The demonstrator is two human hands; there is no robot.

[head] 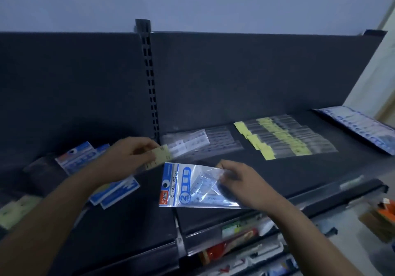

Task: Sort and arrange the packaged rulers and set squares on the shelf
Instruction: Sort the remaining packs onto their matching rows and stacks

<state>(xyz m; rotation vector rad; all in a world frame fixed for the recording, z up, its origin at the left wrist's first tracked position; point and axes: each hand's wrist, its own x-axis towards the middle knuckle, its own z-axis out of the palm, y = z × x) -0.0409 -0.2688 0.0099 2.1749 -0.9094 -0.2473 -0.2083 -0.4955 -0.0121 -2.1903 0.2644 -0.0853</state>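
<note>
I only have 1 view, from the head camera, looking down at a dark shelf (277,175). The set square pack (192,186) is low in the middle, just above the near part of the shelf. Its long side runs left to right, with the blue and white card end on the left and the shiny clear end on the right. My right hand (239,181) is at that clear end, so it is the nearer hand. Its fingers are curled and pinch the plastic there. My left hand (128,158) is a bit farther back and to the left. Its fingers are bent and pinch the yellow card end of a ruler pack (159,157), which points right toward some clear ruler packs (198,142) lying by the upright post (149,83). I cannot tell if the held pack touches them. A neat row of yellow-topped ruler packs (284,139) lies farther right, well apart from both hands. Blue packs (81,158) sit in a loose pile on the left, under my left arm, and more blue and white packs (359,128) lie at the far right. I think the set square pack belongs with 1 of those blue groups, and the left pile is closer.
</note>
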